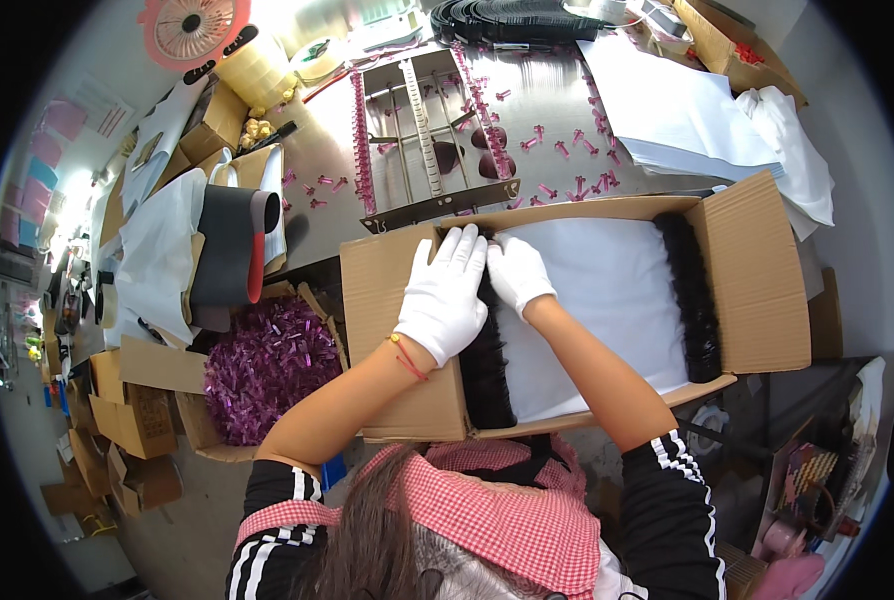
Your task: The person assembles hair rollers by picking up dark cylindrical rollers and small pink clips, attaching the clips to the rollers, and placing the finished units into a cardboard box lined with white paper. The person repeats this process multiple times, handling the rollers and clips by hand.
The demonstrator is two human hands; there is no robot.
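Observation:
An open cardboard box (755, 275) stands before me, a smooth white sheet (592, 310) covering its middle. Black strips of glossy, bundled-looking material line both ends, the left black strip (487, 375) and the right black strip (700, 310). My left hand (442, 295), in a white glove, lies flat with fingers stretched over the box's left edge and the far end of the left strip. Beside it my right hand (519, 272), also gloved, has its fingers curled at the far left corner, against the strip and sheet. What its fingertips hold is hidden.
Beyond the box, a metal rack (432, 130) with rows of pink pieces stands on the steel table, with loose pink pieces (579, 140) around it. White paper sheets (677, 110) lie far right. At left is a carton of shiny purple pieces (267, 365); a pink fan (195, 28) stands behind.

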